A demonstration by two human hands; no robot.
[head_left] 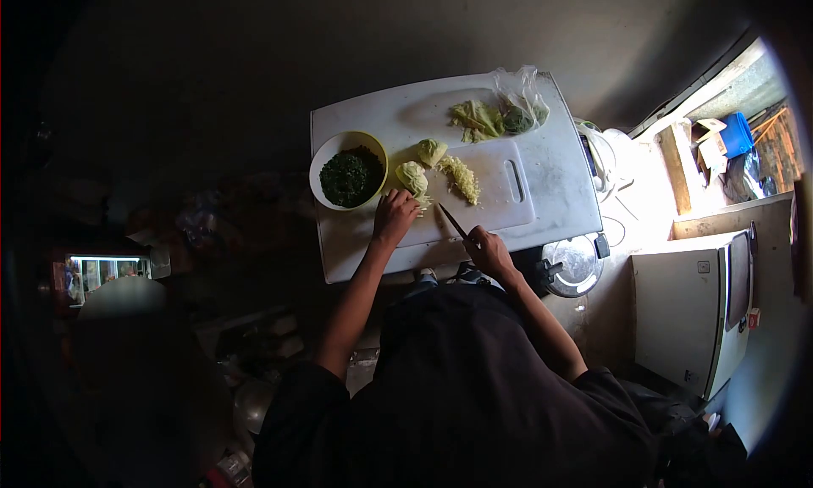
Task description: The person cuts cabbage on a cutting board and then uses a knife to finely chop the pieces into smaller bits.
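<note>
My left hand [396, 216] is at the left edge of the white cutting board [495, 216], its fingers bent together over some pale cabbage shreds [424, 202]. Just beyond those fingers sits a cut piece of cabbage [412, 178], and another cabbage piece [432, 152] lies behind it. In my right hand [489, 252] is a knife [452, 222], its blade pointing up and left over the board, apart from the cabbage. A heap of shredded cabbage [460, 180] rests on the board's middle. What exactly lies under my left fingers is partly hidden.
A yellow-and-white bowl [384, 146] of chopped dark greens stands left of the board on the white table [351, 257]. Loose cabbage leaves [476, 120] and a clear plastic bag [527, 94] are at the back. A round metal-lidded pot [572, 263] stands right of the table.
</note>
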